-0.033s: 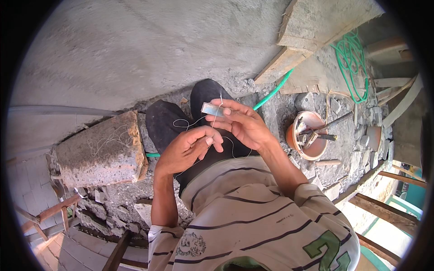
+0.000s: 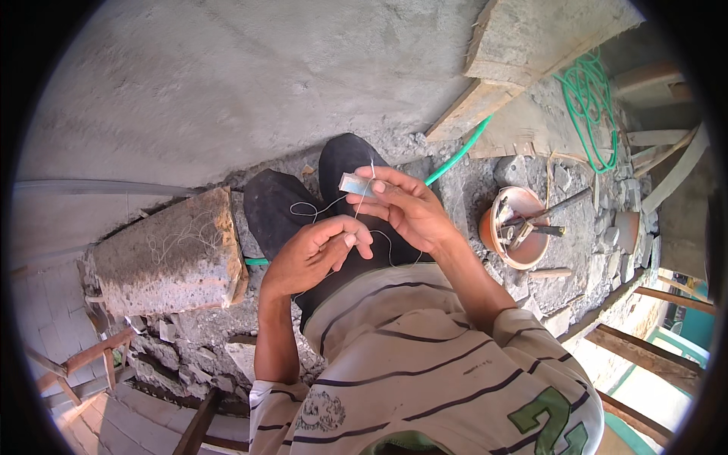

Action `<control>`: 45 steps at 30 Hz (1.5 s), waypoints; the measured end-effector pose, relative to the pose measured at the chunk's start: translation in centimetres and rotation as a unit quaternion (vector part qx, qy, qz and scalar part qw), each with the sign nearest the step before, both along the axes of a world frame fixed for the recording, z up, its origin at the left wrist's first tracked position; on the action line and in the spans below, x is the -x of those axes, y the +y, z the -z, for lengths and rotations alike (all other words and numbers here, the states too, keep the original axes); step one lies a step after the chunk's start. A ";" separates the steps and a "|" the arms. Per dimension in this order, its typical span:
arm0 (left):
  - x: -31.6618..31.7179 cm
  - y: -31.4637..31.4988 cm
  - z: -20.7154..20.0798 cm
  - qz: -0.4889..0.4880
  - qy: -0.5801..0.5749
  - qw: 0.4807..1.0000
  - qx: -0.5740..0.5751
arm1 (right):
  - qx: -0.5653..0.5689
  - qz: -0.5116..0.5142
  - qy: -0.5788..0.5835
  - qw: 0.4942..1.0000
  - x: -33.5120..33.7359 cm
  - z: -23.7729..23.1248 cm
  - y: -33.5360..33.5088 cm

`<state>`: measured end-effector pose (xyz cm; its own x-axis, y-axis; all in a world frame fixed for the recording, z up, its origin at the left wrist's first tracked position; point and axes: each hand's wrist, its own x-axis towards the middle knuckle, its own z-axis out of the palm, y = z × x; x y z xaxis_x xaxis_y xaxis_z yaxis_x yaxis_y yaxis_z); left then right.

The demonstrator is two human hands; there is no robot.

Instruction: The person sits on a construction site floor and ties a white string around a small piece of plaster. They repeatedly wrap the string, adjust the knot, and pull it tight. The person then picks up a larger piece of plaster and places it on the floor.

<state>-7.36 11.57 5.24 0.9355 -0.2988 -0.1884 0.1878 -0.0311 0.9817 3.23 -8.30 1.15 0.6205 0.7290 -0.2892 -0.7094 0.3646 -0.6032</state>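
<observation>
My right hand grips a small flat rectangular piece, pale and shiny, between thumb and fingers. Thin pale string crosses that piece and runs down to my left hand. The left hand's fingers are curled and closed on the string just below and left of the right hand. A slack loop stands out left of the piece, and another length curves below the hands over my dark trousers. How the string is fixed to the piece is not clear.
An orange bucket with tools stands to the right. At left, more loose string lies on a rough concrete-covered block. A green hose runs behind my knees and hangs coiled at far right. Grey wall ahead; rubble and timber around.
</observation>
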 end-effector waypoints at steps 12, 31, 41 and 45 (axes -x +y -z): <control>1.1 -0.9 2.7 -0.088 0.046 0.992 0.078 | 0.122 0.101 -0.086 0.984 0.2 0.6 0.2; -1.5 -6.8 1.3 -0.227 -0.122 0.917 -0.306 | 0.269 0.109 -0.288 0.913 -0.3 1.3 -0.1; -3.5 -0.2 3.5 -0.156 0.031 0.976 -0.146 | 0.280 -0.081 -0.353 0.889 -0.9 -0.8 -2.0; -2.5 -3.3 -0.2 -0.120 0.010 0.991 -0.064 | 0.269 0.059 -0.314 0.909 -0.8 0.1 -1.0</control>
